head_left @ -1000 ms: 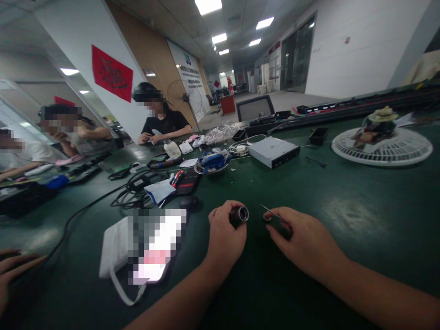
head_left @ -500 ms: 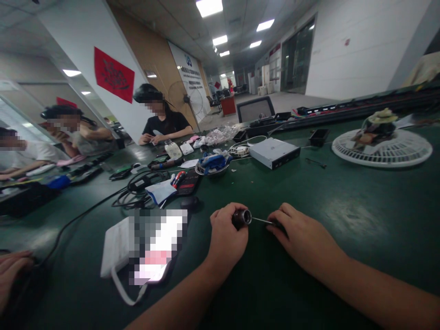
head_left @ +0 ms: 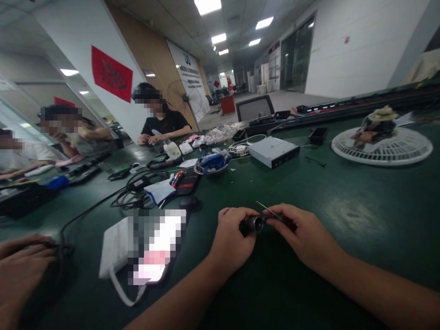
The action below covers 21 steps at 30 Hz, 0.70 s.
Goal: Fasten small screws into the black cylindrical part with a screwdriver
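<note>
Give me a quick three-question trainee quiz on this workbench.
1. What does the left hand hold?
2. True or false: the right hand holds a thin metal tool.
3. Which is nearer the left hand: the mouse or the drive box?

Key: 1. A metal cylinder; 2. True; 3. The mouse.

Bare left hand (head_left: 230,240), bare right hand (head_left: 304,233), bare left forearm (head_left: 175,302), bare right forearm (head_left: 378,288)
</note>
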### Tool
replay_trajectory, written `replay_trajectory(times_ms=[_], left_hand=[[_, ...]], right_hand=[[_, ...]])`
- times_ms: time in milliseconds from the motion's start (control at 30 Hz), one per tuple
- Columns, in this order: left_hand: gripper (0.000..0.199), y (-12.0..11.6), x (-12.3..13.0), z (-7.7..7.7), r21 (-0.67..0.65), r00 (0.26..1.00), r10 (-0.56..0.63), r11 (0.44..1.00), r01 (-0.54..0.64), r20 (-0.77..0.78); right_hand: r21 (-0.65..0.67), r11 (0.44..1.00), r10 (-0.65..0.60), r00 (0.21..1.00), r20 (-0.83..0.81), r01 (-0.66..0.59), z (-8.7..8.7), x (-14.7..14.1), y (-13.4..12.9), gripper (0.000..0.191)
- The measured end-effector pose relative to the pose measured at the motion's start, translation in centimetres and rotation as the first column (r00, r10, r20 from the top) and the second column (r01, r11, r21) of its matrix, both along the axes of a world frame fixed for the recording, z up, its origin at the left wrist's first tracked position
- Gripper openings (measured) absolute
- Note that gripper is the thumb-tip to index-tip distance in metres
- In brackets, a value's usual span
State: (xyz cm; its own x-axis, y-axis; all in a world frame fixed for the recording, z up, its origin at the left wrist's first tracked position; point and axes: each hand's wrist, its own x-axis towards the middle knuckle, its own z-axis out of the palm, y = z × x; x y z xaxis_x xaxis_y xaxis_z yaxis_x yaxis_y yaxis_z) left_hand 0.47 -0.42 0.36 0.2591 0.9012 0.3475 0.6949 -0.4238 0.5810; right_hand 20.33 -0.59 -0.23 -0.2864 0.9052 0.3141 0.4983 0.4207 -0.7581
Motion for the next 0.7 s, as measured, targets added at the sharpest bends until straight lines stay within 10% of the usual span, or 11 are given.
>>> replay_trajectory(times_ms=[700], left_hand=[[0.033,-0.18,0.09,0.13,0.008,0.969,-0.247,0.969,0.248,-0.018]], right_hand=[[-0.059,0.997,0.04,0.999,0.01,-0.04,0.22,-0.18,-0.16,0.015]])
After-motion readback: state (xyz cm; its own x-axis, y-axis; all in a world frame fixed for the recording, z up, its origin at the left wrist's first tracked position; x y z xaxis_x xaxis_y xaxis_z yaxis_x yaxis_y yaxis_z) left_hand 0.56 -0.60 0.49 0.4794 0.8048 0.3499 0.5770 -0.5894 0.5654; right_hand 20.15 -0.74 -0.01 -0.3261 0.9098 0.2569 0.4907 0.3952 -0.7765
